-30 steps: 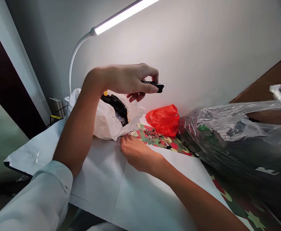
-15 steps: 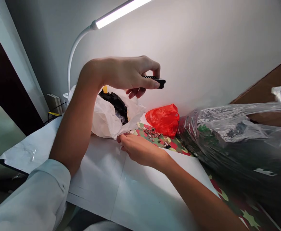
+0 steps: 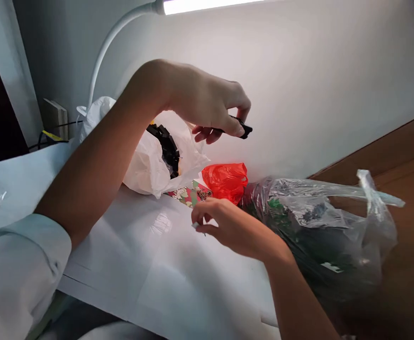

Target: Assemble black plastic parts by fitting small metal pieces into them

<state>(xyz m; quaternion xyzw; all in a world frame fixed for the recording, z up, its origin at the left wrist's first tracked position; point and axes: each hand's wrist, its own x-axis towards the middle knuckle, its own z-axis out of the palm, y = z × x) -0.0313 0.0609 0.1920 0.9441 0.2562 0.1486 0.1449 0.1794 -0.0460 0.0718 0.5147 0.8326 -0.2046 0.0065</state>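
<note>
on my feed, two bare hands: the left hand [image 3: 209, 101], raised above the desk [image 3: 178, 293] near one white bag [image 3: 141, 167], has its grip clamped on one black piece [image 3: 246, 130]; the right hand [image 3: 230, 224] has its grip together on one small pale bit [image 3: 194, 225]. black parts [image 3: 170, 150] in the white bag overlap, uncountable to me. behind: one lamp [image 3: 207, 4], one red bag [image 3: 228, 183], one clear bag [image 3: 313, 215].

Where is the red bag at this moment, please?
In the head view, the red bag is a little right of centre, near the wall, between the white bag and the clear bag, just beyond the right hand.
</note>
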